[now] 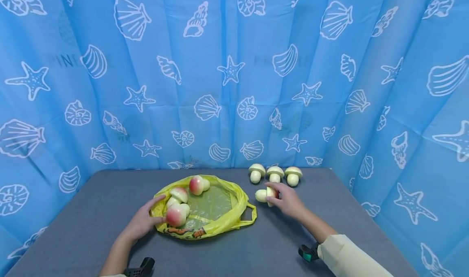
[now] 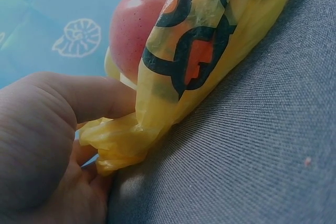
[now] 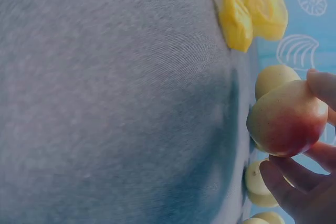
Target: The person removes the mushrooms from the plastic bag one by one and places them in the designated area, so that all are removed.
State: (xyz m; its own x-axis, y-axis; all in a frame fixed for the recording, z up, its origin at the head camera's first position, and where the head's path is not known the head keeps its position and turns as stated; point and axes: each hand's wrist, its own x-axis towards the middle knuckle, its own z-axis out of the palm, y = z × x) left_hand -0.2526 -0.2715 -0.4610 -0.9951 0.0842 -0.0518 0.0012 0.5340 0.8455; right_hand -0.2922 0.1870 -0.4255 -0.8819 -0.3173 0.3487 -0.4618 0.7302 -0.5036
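A yellow plastic bag [image 1: 234, 224] lies spread open on the grey table, its handle loop pointing right. Three toy mushrooms with red-blushed caps are inside it, one a mushroom [image 1: 176, 215] near the front left. My left hand [image 1: 141, 224] holds the bag's left rim; in the left wrist view, thumb and fingers pinch the gathered yellow plastic. Right of the bag, my right hand [image 1: 287, 199] grips a toy mushroom [image 3: 289, 119] by its cap between thumb and fingers, the pale stem pointing left toward the bag.
Behind the right hand, three more toy mushrooms stand in a row near the table's back edge, among them a pale-capped mushroom [image 1: 257, 173]. A blue curtain [image 1: 231, 106] with white shell prints hangs behind the table [image 1: 227, 256] and along its sides.
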